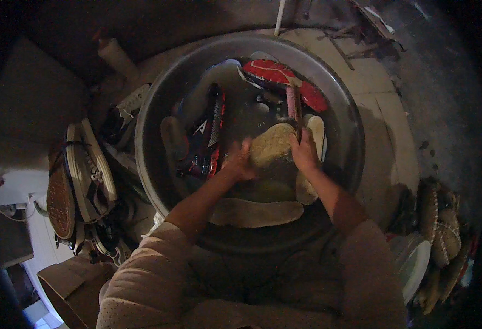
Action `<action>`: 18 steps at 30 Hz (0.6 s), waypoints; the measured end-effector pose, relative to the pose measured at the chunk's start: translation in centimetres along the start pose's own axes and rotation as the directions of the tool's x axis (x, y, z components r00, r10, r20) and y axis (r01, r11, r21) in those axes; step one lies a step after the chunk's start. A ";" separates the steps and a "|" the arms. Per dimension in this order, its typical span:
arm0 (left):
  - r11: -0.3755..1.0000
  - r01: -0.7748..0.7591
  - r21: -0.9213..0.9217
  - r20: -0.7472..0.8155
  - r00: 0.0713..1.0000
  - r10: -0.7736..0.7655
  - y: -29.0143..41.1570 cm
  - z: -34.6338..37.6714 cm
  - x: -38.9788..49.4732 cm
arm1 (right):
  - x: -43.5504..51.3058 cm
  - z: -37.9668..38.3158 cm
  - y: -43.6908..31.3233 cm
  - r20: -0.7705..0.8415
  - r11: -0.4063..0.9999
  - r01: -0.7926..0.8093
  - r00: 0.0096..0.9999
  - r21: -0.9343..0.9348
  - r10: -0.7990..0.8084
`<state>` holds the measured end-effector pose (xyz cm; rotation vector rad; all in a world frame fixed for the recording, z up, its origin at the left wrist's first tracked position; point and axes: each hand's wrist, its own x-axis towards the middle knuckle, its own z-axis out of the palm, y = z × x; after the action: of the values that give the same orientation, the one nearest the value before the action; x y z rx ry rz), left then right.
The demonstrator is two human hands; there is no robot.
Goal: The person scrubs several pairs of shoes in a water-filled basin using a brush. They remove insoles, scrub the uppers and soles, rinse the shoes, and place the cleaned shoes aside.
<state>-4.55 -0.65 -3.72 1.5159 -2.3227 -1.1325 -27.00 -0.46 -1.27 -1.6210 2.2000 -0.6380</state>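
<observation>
A large round dark basin [141, 164] of water sits before me, with footwear and loose insoles in it. Between my hands lies a yellowish insole [273, 144], tilted up towards the right. My left hand [239, 163], a little blurred, grips its left end. In my right hand [305, 153] is the lower end of a narrow pinkish brush [293, 105], which points away from me beside the insole. Beyond the brush a shoe shows its red sole [267, 70]. To the left a black and red shoe [208, 142] lies partly under water.
More insoles lie near the basin's front, one long and grey-brown [257, 213], and at its right side [316, 129]. Left of the basin stand several shoes [89, 168] and a cardboard box [74, 279]. At right are a pale bucket [415, 263] and more footwear [442, 230].
</observation>
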 end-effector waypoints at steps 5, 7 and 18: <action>0.991 -0.040 -0.129 -0.058 0.998 0.033 -1.5 1.5 1.7 | 0.8 0.1 -1.6 0.002 0.949 0.069 0.997 -0.308 -0.072; 0.995 -0.038 -0.087 -0.119 0.993 0.028 -4.3 2.8 1.6 | -0.8 -0.6 -4.3 0.115 0.905 0.168 0.984 -0.390 -0.133; 1.000 0.019 0.014 -0.315 0.949 -0.014 4.2 -1.6 -3.0 | -0.3 -8.4 -2.1 0.043 0.943 0.147 0.989 -0.300 -0.140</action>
<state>-5.38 1.95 1.00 1.5907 -2.1120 -0.8048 -29.54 0.61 6.94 -1.9429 2.2662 -0.3267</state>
